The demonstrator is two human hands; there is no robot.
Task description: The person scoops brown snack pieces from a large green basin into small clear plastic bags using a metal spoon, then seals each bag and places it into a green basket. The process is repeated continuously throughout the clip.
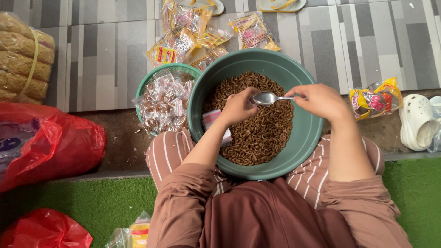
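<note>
Spooning over a round green plastic basin of brown curled snacks, held on the lap.

Crowded at nine o'clock by a green basket of wrapped sweets; bare floor at twelve. Right hand pinching a metal spoon, bowl pointing to nine. Left hand curled loosely at the spoon's tip; grasp unclear.

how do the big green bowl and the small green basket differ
The bowl is larger, solid-walled and holds brown curled snacks; the basket is smaller, mesh-sided and holds clear-wrapped packets. The bowl rests on the person's lap; the basket sits beside it on the floor. Both are round and green.
</note>
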